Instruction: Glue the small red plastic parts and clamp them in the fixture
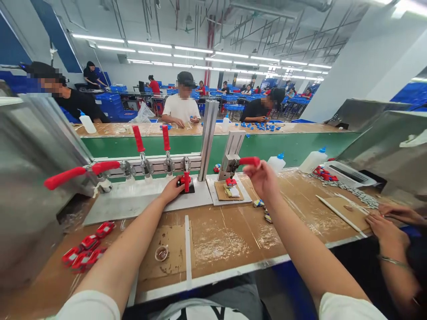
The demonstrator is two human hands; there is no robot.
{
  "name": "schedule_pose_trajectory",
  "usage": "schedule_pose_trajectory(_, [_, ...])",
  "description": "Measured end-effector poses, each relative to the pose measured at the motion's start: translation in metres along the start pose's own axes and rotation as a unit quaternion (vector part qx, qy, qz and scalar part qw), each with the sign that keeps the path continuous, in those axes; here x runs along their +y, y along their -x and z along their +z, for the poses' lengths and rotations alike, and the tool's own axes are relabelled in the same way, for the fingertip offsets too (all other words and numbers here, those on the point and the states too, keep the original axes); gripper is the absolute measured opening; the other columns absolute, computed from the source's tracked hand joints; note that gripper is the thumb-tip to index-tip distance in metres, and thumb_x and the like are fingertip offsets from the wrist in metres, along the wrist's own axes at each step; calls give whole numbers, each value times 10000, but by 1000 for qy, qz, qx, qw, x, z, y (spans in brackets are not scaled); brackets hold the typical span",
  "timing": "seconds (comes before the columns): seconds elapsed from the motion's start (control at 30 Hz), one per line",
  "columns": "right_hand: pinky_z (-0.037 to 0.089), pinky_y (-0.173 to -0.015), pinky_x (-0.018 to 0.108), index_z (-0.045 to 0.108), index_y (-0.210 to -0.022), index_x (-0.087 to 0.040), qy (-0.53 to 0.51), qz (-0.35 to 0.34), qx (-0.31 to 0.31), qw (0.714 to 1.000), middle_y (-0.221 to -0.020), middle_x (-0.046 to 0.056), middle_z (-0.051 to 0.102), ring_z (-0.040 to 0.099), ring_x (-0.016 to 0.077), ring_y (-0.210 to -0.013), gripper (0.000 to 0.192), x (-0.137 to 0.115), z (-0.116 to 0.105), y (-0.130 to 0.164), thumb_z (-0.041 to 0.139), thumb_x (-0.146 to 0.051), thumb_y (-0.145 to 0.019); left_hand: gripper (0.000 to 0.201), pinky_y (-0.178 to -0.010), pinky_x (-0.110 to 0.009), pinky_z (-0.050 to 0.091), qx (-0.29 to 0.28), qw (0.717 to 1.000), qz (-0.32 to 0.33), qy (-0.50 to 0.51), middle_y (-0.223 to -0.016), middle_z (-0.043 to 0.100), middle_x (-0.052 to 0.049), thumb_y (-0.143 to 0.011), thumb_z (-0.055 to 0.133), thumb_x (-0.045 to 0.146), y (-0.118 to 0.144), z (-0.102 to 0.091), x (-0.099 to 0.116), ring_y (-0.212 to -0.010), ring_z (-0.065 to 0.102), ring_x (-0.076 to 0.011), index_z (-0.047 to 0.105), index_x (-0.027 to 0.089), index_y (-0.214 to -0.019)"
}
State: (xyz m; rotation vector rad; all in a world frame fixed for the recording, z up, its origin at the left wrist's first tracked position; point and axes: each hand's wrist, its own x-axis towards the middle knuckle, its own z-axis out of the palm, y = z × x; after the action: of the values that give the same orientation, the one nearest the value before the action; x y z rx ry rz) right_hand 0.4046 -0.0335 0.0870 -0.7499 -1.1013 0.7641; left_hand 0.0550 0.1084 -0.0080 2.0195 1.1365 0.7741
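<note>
Red plastic block (230, 182) sits under the toggle clamp (232, 169), right of the aluminium post (208, 138); right hand (264, 178) pinches that clamp's red handle (247, 161). Left hand (171, 190) touches a second red block (181, 181) left of the post, can't tell if gripping. If the first block sits crooked, clamp pressure could skew it; a slipped handle could do likewise

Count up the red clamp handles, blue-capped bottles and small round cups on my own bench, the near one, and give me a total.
Red clamp handles: 6
Blue-capped bottles: 2
Small round cup: 1
Total: 9
</note>
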Motion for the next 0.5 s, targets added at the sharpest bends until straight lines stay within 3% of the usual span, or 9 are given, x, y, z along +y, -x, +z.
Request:
schedule_pose_trajectory(0.1, [602,-935,362,582,-962,-288,-20,-13,-41,999,-1292,52,740,709,215,-1149,324,-16,17,-45,732,-556,-862,657,-1191,-456,454,-16,1000,-15,-12,-1472,667,-127,-872,591,521,15,-10,6,-1332,643,-316,626,174,-1429])
schedule_pose_trajectory(0.23, [606,-901,345,606,-1043,-291,-5,-8,-45,999,-1238,50,758,715,203,-1095,369,-13,14,-83,778,-515,-806,693,-1246,-507,390,-10,998,-54,-37,-1521,618,-174,-834,609,596,59,-44,17,-1434,561,-376,694,153,-1360])
schedule_pose_trajectory(0.37, [588,-838,367,571,-1071,-285,124,-32,11,992,-1221,73,740,703,222,-1036,324,16,-17,-66,669,-505,-854,679,-1218,-448,433,-16,993,-49,-109,-1529,628,-79,-933,468,670,136,-96,40,-1420,579,-320,665,252,-1431])
schedule_pose_trajectory(0.43, [564,-794,364,561,-1034,-261,274,-26,50,960,-1140,88,732,680,221,-940,331,37,-34,-44,634,-522,-844,673,-1185,-446,460,3,984,-72,-165,-1536,625,-47,-972,406,679,178,-122,51,-1402,593,-316,620,294,-1481])
schedule_pose_trajectory(0.5, [544,-777,379,584,-990,-235,381,3,41,923,-1047,96,729,646,220,-841,383,58,-47,-22,676,-548,-789,653,-1110,-461,507,28,965,-120,-233,-1499,656,-38,-983,374,680,214,-143,57,-1348,629,-337,624,322,-1468])
